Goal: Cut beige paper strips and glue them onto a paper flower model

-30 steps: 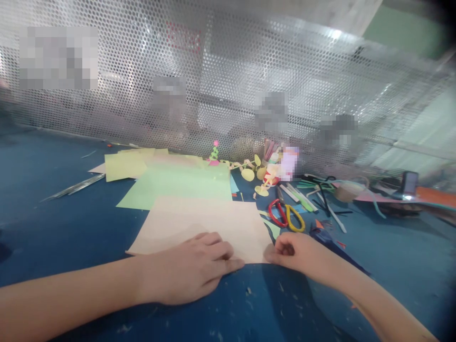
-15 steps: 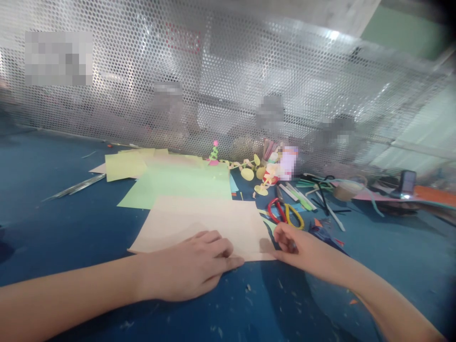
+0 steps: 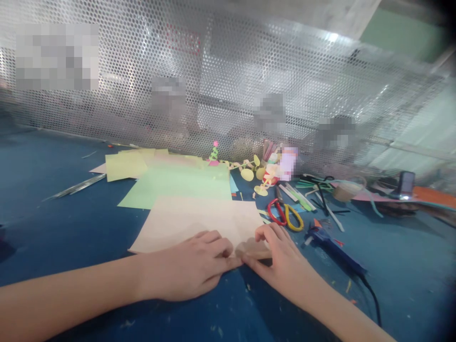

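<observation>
A pale pink sheet of paper (image 3: pixel 192 218) lies on the blue table, overlapping a light green sheet (image 3: pixel 178 183). Along its near edge, my left hand (image 3: pixel 192 263) rests on the paper, fingers bent and thumb extended towards the right. My right hand (image 3: pixel 281 256) is at the same edge, its thumb tip close to my left thumb and its fingers curled loosely over the paper's right part. Near that hand the edge looks turned up. Whether my right fingers pinch the paper is hard to tell.
Scissors with red and yellow handles (image 3: pixel 285 213) lie beyond my right hand. A blue glue gun (image 3: pixel 335 251) with a black cord is to the right. Yellow sheets (image 3: pixel 126 164), paper crafts and sticks lie further back, before a perforated metal screen (image 3: pixel 228 61).
My right hand has moved left along the near edge of the pink paper, from its right corner to beside my left thumb. The glue gun now shows more fully. My left hand has stayed put.
</observation>
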The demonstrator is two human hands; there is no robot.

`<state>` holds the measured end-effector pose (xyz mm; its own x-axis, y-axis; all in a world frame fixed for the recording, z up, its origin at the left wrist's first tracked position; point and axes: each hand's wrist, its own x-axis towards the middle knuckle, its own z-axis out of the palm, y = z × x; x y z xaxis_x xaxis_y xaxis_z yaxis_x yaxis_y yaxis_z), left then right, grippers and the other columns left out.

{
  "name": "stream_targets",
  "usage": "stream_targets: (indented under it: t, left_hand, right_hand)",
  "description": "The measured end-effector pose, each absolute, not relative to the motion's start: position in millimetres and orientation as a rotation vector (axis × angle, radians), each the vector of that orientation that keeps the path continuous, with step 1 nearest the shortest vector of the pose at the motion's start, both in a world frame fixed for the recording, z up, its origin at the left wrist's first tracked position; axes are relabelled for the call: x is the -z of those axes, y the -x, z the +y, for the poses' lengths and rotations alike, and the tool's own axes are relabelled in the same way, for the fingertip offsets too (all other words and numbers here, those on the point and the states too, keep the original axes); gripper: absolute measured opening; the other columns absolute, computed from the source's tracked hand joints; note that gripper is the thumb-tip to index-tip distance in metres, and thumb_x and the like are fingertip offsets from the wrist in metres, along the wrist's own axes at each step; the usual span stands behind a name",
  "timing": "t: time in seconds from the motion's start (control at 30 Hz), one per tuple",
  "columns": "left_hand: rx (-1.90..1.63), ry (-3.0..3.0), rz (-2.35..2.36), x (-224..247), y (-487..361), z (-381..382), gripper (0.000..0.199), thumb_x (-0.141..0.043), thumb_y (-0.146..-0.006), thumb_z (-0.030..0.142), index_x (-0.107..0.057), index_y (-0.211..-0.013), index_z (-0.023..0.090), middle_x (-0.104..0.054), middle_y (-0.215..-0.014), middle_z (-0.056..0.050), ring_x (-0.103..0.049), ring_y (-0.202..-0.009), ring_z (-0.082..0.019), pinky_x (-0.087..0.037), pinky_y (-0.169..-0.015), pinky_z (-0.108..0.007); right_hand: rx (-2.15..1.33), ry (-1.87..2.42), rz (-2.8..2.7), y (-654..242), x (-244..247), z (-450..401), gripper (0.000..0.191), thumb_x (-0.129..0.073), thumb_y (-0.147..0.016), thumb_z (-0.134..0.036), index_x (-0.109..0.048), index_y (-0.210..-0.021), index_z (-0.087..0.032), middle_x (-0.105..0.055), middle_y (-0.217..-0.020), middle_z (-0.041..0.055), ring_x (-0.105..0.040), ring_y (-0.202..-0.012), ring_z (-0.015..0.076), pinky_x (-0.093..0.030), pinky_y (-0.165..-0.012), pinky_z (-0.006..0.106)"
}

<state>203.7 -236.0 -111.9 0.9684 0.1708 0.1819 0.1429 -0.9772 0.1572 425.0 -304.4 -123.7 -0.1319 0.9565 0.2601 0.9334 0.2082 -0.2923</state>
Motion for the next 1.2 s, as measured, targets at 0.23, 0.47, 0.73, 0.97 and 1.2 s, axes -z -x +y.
stream_targets:
  t: [0.23,0.47,0.73,0.97,1.2]
  left_hand:
    - [-0.211,-3.006,0.288,110,-205,-236,0.042,-0.038,-0.088,0.022,-0.04,-0.13,0.023,-0.053,-0.107,-0.008,-0.045,-0.095,-0.022,-0.035,-0.087,-0.033]
    - [-0.194,-2.989,0.295,111,-206,-236,0.044,-0.038,-0.089,0.022,-0.039,-0.132,0.026,-0.053,-0.106,-0.008,-0.045,-0.096,-0.022,-0.035,-0.088,-0.033]
    - [-0.196,-2.95,0.311,110,-206,-237,0.044,-0.038,-0.089,0.022,-0.039,-0.132,0.027,-0.052,-0.11,-0.007,-0.045,-0.098,-0.022,-0.034,-0.09,-0.033]
    - [-0.213,-2.946,0.298,110,-205,-238,0.044,-0.039,-0.089,0.022,-0.038,-0.133,0.027,-0.053,-0.11,-0.007,-0.045,-0.097,-0.021,-0.034,-0.089,-0.033]
    - [-0.231,-2.948,0.296,109,-203,-239,0.043,-0.039,-0.088,0.021,-0.041,-0.131,0.027,-0.053,-0.108,-0.007,-0.046,-0.096,-0.021,-0.035,-0.088,-0.033]
  right_hand:
    - [-0.084,1.811,-2.121,-429,123,-302,0.027,-0.053,-0.081,-0.045,-0.042,-0.089,-0.022,-0.048,-0.09,0.0052,-0.048,-0.09,0.023,-0.041,-0.078,0.039]
    - [-0.15,1.922,-2.132,-440,118,-299,0.029,-0.055,-0.078,-0.047,-0.045,-0.091,-0.023,-0.05,-0.093,0.0052,-0.051,-0.09,0.0231,-0.042,-0.077,0.037]
    - [-0.311,2.08,-2.14,-464,105,-301,0.032,-0.054,-0.076,-0.052,-0.046,-0.09,-0.024,-0.052,-0.096,0.0043,-0.051,-0.096,0.024,-0.042,-0.079,0.038]
    - [-0.566,2.081,-2.167,-488,97,-298,0.03,-0.054,-0.076,-0.049,-0.044,-0.089,-0.023,-0.05,-0.099,0.004,-0.052,-0.091,0.0214,-0.043,-0.078,0.035]
    - [-0.433,1.944,-2.033,-474,87,-299,0.013,-0.05,-0.079,-0.024,-0.046,-0.092,-0.023,-0.052,-0.084,0.0,-0.052,-0.074,0.0155,-0.043,-0.071,0.029]
